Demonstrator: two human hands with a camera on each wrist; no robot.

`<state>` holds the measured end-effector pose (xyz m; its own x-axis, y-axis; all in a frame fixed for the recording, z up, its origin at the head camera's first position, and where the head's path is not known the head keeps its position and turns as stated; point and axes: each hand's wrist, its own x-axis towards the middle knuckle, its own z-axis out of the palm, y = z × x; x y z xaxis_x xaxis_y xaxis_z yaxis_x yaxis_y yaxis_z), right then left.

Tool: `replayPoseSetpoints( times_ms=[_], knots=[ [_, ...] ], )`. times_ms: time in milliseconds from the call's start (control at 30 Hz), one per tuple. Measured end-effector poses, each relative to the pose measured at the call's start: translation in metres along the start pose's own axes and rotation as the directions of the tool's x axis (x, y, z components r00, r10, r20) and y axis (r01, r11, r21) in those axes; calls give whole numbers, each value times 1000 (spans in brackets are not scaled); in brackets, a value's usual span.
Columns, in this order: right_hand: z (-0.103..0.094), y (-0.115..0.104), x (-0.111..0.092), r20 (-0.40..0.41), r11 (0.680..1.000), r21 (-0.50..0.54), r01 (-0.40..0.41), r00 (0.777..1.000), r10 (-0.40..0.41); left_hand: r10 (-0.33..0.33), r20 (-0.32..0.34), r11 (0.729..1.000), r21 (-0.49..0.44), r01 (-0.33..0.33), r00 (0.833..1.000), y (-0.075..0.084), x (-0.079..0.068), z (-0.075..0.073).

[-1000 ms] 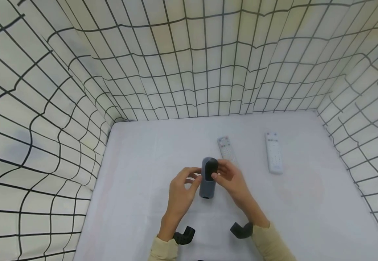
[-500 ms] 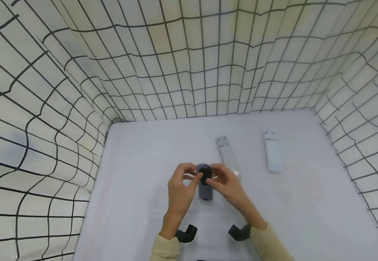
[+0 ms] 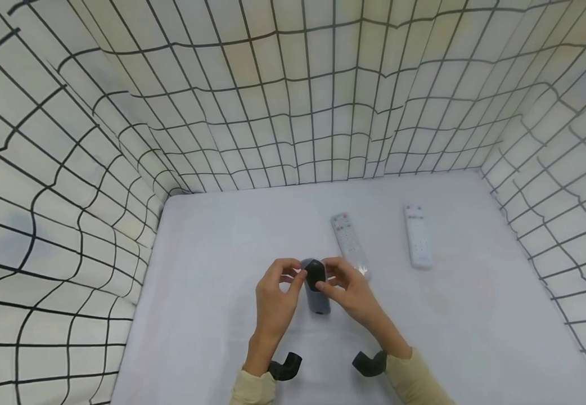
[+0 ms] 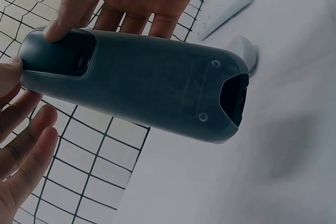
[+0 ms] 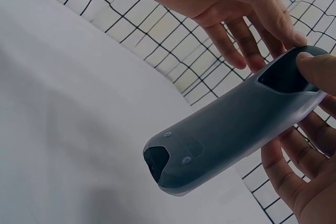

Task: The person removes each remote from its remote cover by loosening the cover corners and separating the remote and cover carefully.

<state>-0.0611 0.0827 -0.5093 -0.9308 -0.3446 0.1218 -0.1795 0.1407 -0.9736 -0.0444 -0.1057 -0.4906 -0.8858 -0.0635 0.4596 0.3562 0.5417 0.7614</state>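
Between my hands is a long dark grey remote control, apparently in a grey sleeve. It hangs above the table with its far end raised. A blackish recessed area takes up that end; a notch opens at the near end between two small round studs. My right hand holds it from the right, thumb on the black area and fingers behind. From the left, my left hand pinches the far corner; in the right wrist view its thumb touches the rim there and its other fingers stay apart.
A pale remote control lies just beyond my right hand on the white table. Another white remote lies further right. Black grid mesh over pale walls closes off the back and sides. Black camera mounts sit at both wrists.
The remote has shifted slightly left and nearer to me. My left thumb came onto the black area, then slid back to its left edge. My right hand has kept its hold.
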Motion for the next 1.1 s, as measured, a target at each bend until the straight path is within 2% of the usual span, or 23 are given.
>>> replayPoseSetpoints(
  times_ms=[233,467,667,1100],
  knots=[
    [2,0,-2,5,1000,4,-3,1000,3,-8,4,1000,28,8,1000,-2,-4,-2],
    [6,0,0,20,1000,6,-20,1000,20,29,-26,992,120,-25,999,-6,-7,-1],
    [6,1,0,7,1000,-10,-17,1000,17,31,-9,978,205,-29,999,-4,-7,2],
    [3,3,4,-25,998,-49,28,999,-29,122,-25,953,283,-110,992,-3,2,10]
  ],
)
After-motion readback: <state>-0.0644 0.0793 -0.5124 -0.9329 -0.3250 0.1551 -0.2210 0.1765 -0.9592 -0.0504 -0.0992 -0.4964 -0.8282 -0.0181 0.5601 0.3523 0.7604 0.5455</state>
